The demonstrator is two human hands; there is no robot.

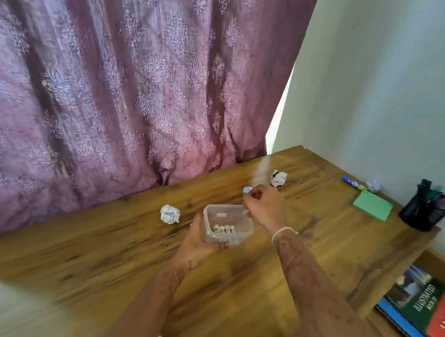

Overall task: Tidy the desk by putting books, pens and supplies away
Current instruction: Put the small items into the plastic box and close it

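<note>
My left hand [198, 241] holds a clear plastic box [227, 223] just above the wooden desk [123, 243]. Several small white tubes with dark caps [224, 230] lie inside the box. My right hand [263, 206] hovers over the box's far right corner, fingers pinched on a small blue and white item [247, 189]; what the item is cannot be told. A blue marker [354, 183], a green sticky-note pad [372, 208] and a black mesh pen holder [425, 210] with pens stand at the desk's right end.
Crumpled paper balls lie on the desk: one left of the box [170, 214], one behind my right hand [278, 178], one by the marker [372, 186]. A purple curtain [117, 83] hangs behind. Books [424, 308] lie on a lower shelf at right.
</note>
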